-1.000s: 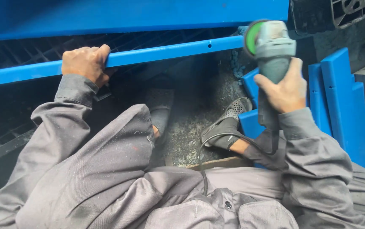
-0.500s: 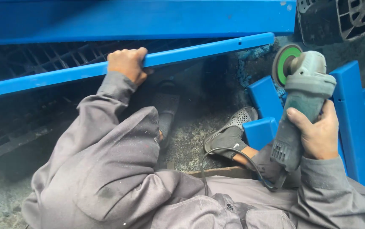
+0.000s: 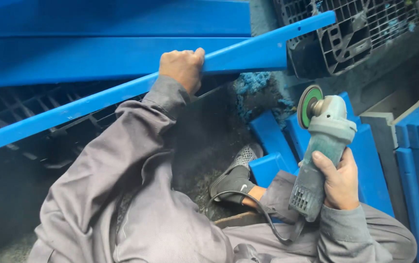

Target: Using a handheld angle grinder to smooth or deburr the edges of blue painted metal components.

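My left hand [image 3: 182, 67] grips a long blue plastic bar [image 3: 248, 51] that slants up to the right across the top of the view. My right hand [image 3: 338, 180] holds a grey-green angle grinder [image 3: 324, 141] by its body, its green disc [image 3: 309, 104] pointing up and clear of the bar. A black cable [image 3: 248, 202] trails from the grinder's rear across my lap. Both arms wear grey work sleeves.
Wide blue plastic panels [image 3: 112, 53] lie behind the bar. Cut blue pieces [image 3: 273, 146] are stacked by my shoe [image 3: 234, 175]. A dark grid pallet [image 3: 360, 29] stands at top right, another dark grid [image 3: 34, 112] at left. Blue shavings [image 3: 256, 83] litter the dusty floor.
The view has shifted so both hands appear lower and further right. The bar now slants more steeply. The grinder has dropped away from the bar's end to lower right.
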